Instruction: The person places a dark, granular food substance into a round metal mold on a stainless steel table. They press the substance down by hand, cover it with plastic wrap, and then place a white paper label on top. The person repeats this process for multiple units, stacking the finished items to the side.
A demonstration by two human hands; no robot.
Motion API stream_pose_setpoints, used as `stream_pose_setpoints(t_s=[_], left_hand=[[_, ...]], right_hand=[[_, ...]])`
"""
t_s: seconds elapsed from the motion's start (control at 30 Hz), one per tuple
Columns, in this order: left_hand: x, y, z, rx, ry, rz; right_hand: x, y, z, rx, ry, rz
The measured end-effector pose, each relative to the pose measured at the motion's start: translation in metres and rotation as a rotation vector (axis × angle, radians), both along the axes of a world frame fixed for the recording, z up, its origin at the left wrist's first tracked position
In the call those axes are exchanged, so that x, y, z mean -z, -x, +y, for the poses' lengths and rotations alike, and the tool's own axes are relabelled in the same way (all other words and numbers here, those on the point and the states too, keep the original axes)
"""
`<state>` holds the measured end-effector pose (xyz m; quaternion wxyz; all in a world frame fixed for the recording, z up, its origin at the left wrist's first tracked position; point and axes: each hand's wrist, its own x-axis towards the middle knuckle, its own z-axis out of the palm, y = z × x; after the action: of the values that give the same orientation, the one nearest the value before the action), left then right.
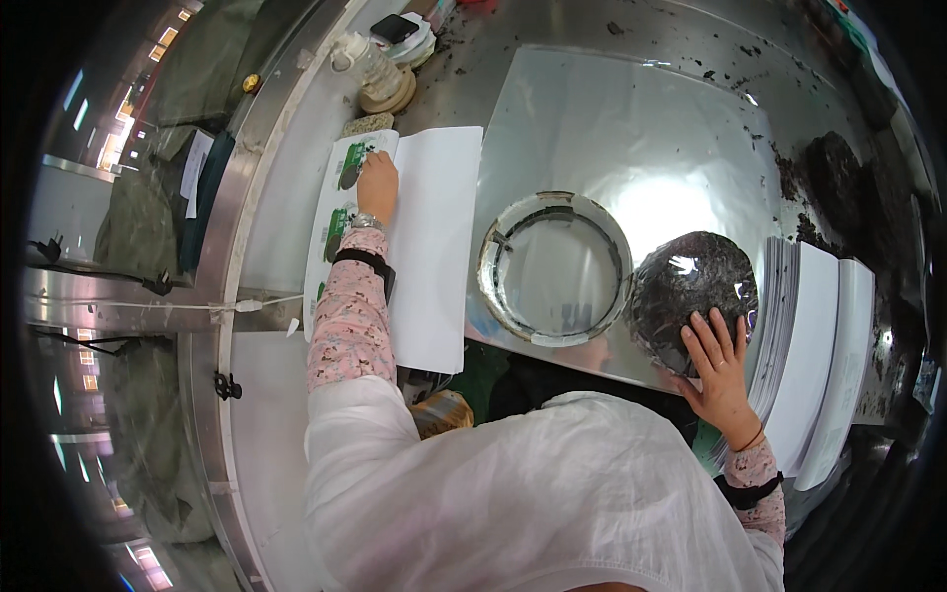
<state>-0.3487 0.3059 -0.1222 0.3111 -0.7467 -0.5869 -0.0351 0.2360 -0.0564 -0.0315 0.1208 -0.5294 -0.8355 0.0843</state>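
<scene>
My left hand (378, 185) is closed at the upper part of a sheet of green labels (335, 232) beside white paper (434, 247); what its curled fingers hold, if anything, is hidden. My right hand (715, 370) rests with fingers spread on a dark round disc (681, 276) in glossy clear wrap. Just left of the disc, an open metal ring (503, 316) lies on a shiny sheet (631, 118).
Stacked white paper (809, 335) lies along the right. Dark clumps (829, 183) and scattered bits are at the back right. A plastic jug (360, 59), a black phone (393, 30) and a white cable (266, 304) are at left and back left.
</scene>
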Motion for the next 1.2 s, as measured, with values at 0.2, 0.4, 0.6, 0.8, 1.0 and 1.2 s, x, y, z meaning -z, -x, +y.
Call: stream_pose_setpoints(t_s=[0.2,0.4,0.6,0.8,1.0,1.2], left_hand=[[0.002,-0.016,-0.009,-0.074,0.045,0.408],[0.002,-0.003,-0.002,-0.124,0.13,0.186],[-0.003,-0.007,-0.012,-0.036,0.038,0.268],[0.004,-0.009,0.005,-0.145,0.142,0.432],[0.006,-0.011,-0.001,-0.085,0.036,0.376],[0.022,-0.005,0.0,-0.15,0.006,0.765]], right_hand=[[0.0,0.001,-0.001,0.003,-0.002,-0.005],[0.0,0.001,-0.001,0.009,0.001,0.006],[0.003,0.001,0.0,0.009,0.001,0.003],[0.0,0.0,-0.001,0.008,0.006,-0.007],[0.005,0.0,-0.002,0.027,-0.007,0.003],[0.003,0.0,-0.001,0.006,0.004,0.004]])
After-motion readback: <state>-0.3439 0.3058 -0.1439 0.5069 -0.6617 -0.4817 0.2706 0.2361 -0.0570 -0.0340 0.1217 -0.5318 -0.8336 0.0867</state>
